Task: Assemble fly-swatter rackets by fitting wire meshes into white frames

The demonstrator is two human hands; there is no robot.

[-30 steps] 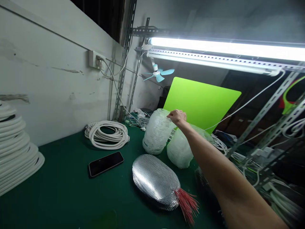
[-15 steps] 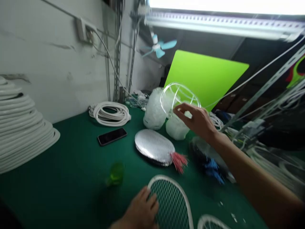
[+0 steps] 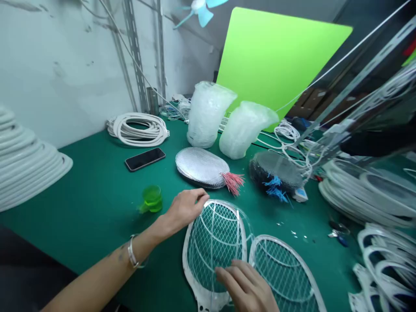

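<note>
Green tabletop (image 3: 97, 225). Left hand (image 3: 184, 210): fingers (image 3: 198, 197) curled at the upper rim of a white plastic swatter frame (image 3: 191, 260); whether they grip it, cannot tell. Clear wire cage (image 3: 249, 229) lies over that frame's mesh. Right hand (image 3: 247, 288): fingers (image 3: 227, 275) loosely spread on the lower mesh, beside a second swatter frame (image 3: 273, 239). Step judged to be seating the cage on the frame; next move appears to call for aligning it around the rim.
</note>
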